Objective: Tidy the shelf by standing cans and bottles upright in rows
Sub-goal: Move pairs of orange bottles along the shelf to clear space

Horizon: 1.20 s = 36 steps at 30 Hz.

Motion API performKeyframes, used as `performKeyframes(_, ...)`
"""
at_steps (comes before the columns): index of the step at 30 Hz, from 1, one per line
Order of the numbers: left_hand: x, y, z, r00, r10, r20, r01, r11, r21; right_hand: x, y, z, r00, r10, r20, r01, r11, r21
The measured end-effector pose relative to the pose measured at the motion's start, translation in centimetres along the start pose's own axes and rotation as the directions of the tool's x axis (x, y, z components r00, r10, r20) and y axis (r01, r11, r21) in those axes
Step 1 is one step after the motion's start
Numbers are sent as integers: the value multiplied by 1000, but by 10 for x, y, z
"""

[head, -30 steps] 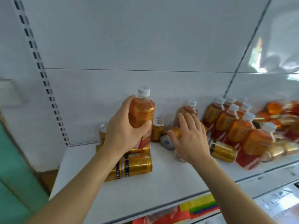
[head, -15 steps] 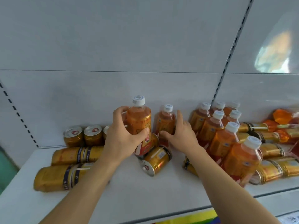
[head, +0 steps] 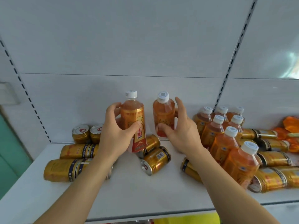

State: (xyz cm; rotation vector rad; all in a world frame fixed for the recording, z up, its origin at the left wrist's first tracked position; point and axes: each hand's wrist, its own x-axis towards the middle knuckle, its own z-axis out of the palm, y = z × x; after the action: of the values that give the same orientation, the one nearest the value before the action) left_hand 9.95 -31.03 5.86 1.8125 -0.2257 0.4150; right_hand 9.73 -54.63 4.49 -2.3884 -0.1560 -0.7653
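A: How is the held bottle (head: 133, 120) described?

B: An orange drink is seen through clear plastic, closed with a white cap. A gold and red label is wrapped round the body, with white Chinese characters printed on the red part. The bottle is held at the centre of the frame, tilted slightly, its base above the lying cans. It is gripped by the left hand (head: 115, 135), with the fingers curled behind it and the thumb pressed on the label.

A: And the second bottle (head: 163, 115)?

B: The same orange liquid and white cap are shown. It is stood upright just right of the first, near the back wall. The right hand (head: 181, 133) is placed round it, thumb on the lower front, fingers raised at its right side; whether the fingers are closed on it cannot be told.

A: What writing can be read?

B: "Vitamin Energy" is read on a gold can (head: 79, 151) laid flat at the left. A barcode is visible on the lying can (head: 156, 160) at the centre. More capped bottles (head: 226, 138) are grouped at the right of the white shelf (head: 137, 196).
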Motion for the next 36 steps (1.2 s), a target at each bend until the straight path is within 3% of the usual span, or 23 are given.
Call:
performKeyframes(7, -28, 23, -12, 977, 111, 185, -75, 979, -190, -52, -51, -47, 999, -33, 39, 30, 997, 70)
performKeyframes(15, -83, 47, 27, 916, 194, 352, -80, 946, -313, -139, -52, -121, 994, 99, -38, -103, 989, -106)
performKeyframes(22, -142, 98, 127, 782, 287, 553, -103, 935, -341, -225, -6, -224, 972, 200, -122, -218, 963, -161)
performKeyframes(28, -207, 156, 237, 683, 364, 633, -146, 917, -371, -294, 59, -323, 938, 281, -201, -328, 907, -263)
performKeyframes(33, -262, 205, 337, 584, 410, 701, -209, 910, -359, -345, 124, -415, 895, 372, -246, -430, 867, -253)
performKeyframes(36, -288, 226, 387, 539, 403, 740, -177, 913, -368, -366, 159, -457, 880, 408, -243, -464, 849, -255)
